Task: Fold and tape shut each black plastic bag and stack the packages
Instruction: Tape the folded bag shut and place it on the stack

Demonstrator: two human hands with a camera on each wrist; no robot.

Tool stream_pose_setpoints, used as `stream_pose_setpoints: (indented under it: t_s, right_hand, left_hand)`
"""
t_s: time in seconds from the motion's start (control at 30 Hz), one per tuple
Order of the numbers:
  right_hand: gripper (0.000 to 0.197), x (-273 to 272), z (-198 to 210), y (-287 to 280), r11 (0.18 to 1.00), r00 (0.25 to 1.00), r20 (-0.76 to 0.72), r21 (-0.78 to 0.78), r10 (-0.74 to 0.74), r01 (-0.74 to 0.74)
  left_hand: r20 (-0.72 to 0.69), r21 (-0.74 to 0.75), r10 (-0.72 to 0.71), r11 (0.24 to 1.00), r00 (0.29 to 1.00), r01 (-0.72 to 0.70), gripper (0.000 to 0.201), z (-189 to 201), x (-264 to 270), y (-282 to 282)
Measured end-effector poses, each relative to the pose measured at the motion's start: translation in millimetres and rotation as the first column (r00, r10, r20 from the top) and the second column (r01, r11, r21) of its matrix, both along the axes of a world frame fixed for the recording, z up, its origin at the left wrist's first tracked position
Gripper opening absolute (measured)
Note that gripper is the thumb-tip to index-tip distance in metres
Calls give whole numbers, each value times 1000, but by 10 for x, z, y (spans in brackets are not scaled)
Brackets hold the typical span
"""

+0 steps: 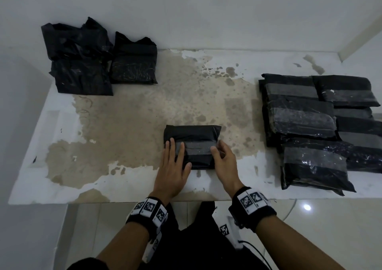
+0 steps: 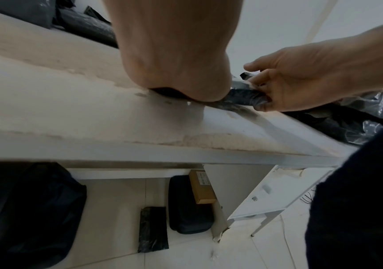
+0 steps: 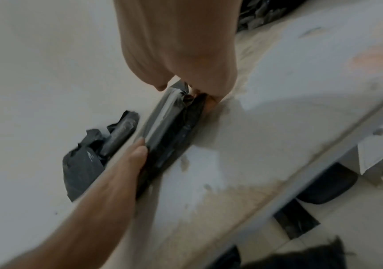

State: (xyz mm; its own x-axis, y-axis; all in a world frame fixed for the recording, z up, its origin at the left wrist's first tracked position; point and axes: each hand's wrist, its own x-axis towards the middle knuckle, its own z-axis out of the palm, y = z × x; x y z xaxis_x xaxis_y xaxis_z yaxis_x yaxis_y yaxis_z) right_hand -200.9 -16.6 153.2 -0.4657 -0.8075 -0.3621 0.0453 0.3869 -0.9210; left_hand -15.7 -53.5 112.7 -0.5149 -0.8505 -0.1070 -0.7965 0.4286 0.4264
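Left hand (image 1: 172, 166) flat, fingers straight, pressing folded black bag (image 1: 193, 134) on bench (image 1: 124, 112); right hand (image 1: 224, 159) pinching its taped end, grey tape strip (image 1: 196, 147) across.

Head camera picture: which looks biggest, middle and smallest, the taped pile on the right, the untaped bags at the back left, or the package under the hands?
1. Taped pile, biggest as it looks here.
2. Untaped bags, middle, though they lie farther back.
3. Package under the hands, smallest, partly covered by the left hand and right hand.
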Motion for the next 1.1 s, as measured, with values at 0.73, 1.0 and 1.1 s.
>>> stream_pose_setpoints:
  t_s: [0.73, 1.0, 1.1]
  right_hand:
    - [27, -207, 74, -193, 997, 925, 372, -60, 76, -57]
    - [28, -291, 100, -198, 998, 922, 386, -56, 21, 1]
    - [31, -320, 119, -176, 997, 936, 345, -54, 64, -48]
  left_hand:
    - [-333, 659, 705, 649, 626, -381, 38, 471, -361, -443]
    - [-317, 710, 697, 624, 643, -326, 34, 534, -312, -469]
    - [-300, 649, 633, 684, 713, -334, 45, 525, -311, -447]
